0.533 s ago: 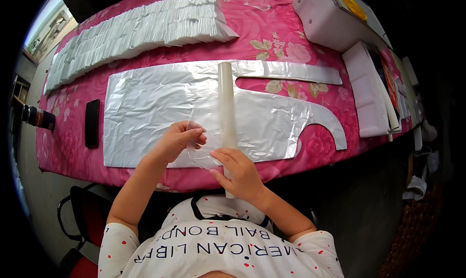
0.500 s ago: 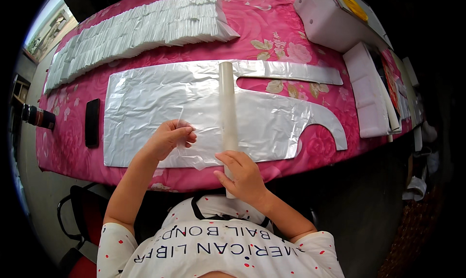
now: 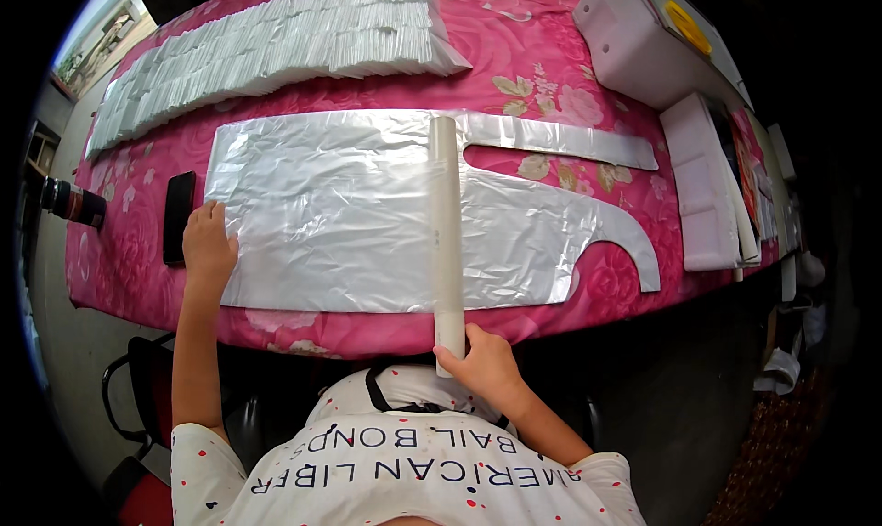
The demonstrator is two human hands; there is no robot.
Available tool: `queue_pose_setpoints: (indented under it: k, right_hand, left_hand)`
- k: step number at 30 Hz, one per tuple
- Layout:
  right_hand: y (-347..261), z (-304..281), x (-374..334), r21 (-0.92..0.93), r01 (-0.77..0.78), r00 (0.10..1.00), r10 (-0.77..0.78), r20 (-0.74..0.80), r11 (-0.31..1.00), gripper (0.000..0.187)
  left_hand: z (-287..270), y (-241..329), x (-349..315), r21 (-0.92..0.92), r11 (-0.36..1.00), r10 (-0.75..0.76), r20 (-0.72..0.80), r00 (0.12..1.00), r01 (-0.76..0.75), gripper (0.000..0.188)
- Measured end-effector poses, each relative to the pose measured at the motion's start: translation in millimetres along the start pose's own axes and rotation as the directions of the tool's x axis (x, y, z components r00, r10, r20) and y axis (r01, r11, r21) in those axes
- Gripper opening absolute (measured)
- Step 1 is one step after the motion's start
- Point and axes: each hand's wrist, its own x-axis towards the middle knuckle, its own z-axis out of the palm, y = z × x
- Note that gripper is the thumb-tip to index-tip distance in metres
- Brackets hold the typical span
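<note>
A flat stack of shiny silvery-white plastic sheets cut like disposable aprons (image 3: 322, 214) lies across the middle of the table. A long pale translucent tube (image 3: 446, 204) rests across it, its near end jutting past the table's front edge. Around that near end my right hand (image 3: 482, 365) is closed, thumb on its left side. My left hand (image 3: 209, 241) is at the stack's left edge, beside the black phone (image 3: 178, 218). Its fingers are stretched forward and the thumb is apart, touching the plastic; no held thing shows in it.
Rows of folded white packets (image 3: 276, 44) stand along the far left of the pink flowered tablecloth (image 3: 276, 328). A dark bottle (image 3: 73, 203) lies at the left edge. White foam boxes (image 3: 634, 30) occupy the right, one holding papers. A chair (image 3: 152, 388) stands at lower left.
My left hand has moved left from the stack's middle to its left edge; the thin clear film it held no longer shows. My right hand has slid nearer me and now grips the tube's near end.
</note>
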Motion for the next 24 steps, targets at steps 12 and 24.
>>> queue_pose_setpoints:
  k: [12, 24]
  right_hand:
    - [6.9, -1.8, -4.6, 0.075, -0.042, 0.998, 0.039, 0.047, 0.996, 0.050]
    - [-2.3, -55.5, 178.8, 0.562, -0.024, 0.996, -0.031, 0.087, 0.827, 0.050]
  left_hand:
    - [39.7, 209.6, -1.1, -0.789, 0.567, 0.404, 0.018, 0.914, -0.235, 0.056]
    - [49.0, 212.6, 0.7, -0.597, 0.726, 0.471, 0.071, 0.879, -0.341, 0.063]
